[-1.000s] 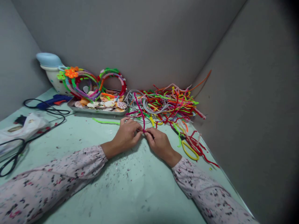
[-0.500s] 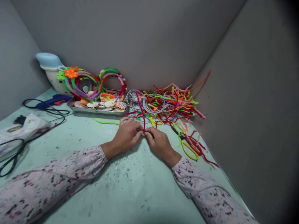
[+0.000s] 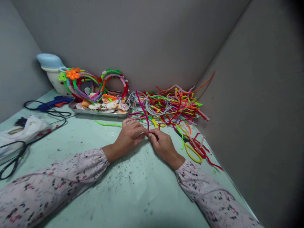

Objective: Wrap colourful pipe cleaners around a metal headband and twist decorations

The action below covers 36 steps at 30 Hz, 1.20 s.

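A magenta pipe cleaner (image 3: 142,107) rises from between my fingertips, its free end leaning up and to the left. My right hand (image 3: 163,143) pinches its lower end between thumb and forefinger. Touching the same end from the other side, my left hand (image 3: 129,134) has its thumb and fingers closed together. The fingers cover the very end of the pipe cleaner. Just beyond my hands, a light green pipe cleaner (image 3: 108,123) lies on the table.
Behind stands a metal tray (image 3: 99,114) of shells with fuzzy headbands (image 3: 86,96). A pile of pipe cleaners (image 3: 180,104) and yellow-handled scissors (image 3: 193,153) are at right. At left are a white bottle (image 3: 55,79), blue glue gun (image 3: 49,104), black cord and plastic bag (image 3: 28,133).
The magenta pipe cleaner leans further left at its top, and its lower end has shifted slightly right. My left fingertips have moved a little to the right.
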Each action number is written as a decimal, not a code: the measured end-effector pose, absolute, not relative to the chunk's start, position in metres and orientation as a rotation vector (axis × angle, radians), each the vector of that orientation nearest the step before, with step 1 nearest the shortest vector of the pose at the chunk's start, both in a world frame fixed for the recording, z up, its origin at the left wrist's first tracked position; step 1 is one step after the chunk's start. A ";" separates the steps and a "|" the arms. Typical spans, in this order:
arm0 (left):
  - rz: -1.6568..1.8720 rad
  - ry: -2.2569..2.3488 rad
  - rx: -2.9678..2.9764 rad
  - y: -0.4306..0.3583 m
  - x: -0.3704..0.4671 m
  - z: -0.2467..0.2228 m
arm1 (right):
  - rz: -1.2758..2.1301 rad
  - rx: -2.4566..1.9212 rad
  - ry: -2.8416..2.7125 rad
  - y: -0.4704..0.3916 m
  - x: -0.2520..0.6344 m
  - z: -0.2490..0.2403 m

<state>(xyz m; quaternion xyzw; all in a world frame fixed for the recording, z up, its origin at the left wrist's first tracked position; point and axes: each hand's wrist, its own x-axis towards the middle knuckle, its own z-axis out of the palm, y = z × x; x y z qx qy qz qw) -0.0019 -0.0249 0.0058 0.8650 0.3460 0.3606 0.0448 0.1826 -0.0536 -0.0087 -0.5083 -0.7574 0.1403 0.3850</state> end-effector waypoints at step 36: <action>1.168 1.087 2.649 -0.020 -0.003 0.003 | 0.323 -1.293 -1.960 -0.054 0.183 -0.010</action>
